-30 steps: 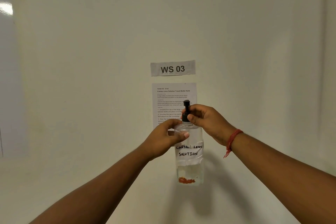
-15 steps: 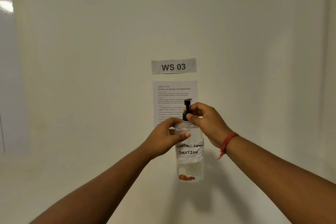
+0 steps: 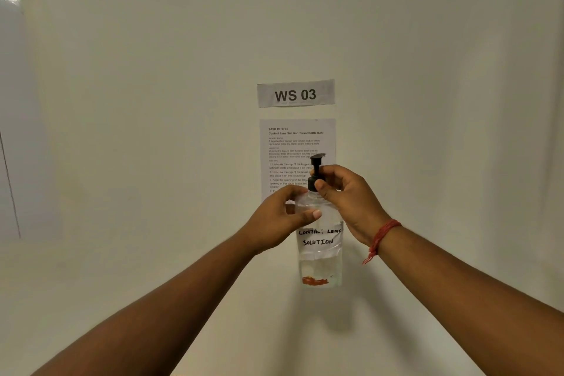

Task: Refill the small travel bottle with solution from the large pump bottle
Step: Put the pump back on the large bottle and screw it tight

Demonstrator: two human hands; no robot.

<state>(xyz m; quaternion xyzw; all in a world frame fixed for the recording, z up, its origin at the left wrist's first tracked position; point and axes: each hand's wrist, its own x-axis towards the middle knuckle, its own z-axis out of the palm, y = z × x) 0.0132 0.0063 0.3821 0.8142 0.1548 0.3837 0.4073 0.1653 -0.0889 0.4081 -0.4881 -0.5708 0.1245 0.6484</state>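
Large pump bottle [image 3: 320, 241] stands upright on the white desk [image 3: 122, 299], toward its far edge, close to the wall, directly below the instruction sheet [image 3: 297, 143] and the "WS 03" label [image 3: 295, 94]. Handwritten label on the bottle reads "CONTACT LENS SOLUTION"; clear liquid fills only the lower part, with an orange mark near the base. Left hand [image 3: 277, 223] grips the clear shoulder of the bottle, fingers curled round the back and thumb across the front, holding it steady. Right hand [image 3: 345, 195] is at the black pump collar [image 3: 314, 181], thumb and fingers pinching it just below the raised pump head (a red thread bracelet [image 3: 381, 238] sits on that wrist). Small travel bottle: not in view, position cannot be told. Step in hand, as judged: unscrewing the pump top from the large bottle, the first stage of the refill; nothing shows how far the thread is loosened. Progress: early, no transfer begun. Next move calls for turning the collar while the left hand resists the twist, then lifting the pump straight up so the dip tube clears the neck without dripping. Risk: the bottle is light with so little liquid, so a loose hold could let it spin or tip.
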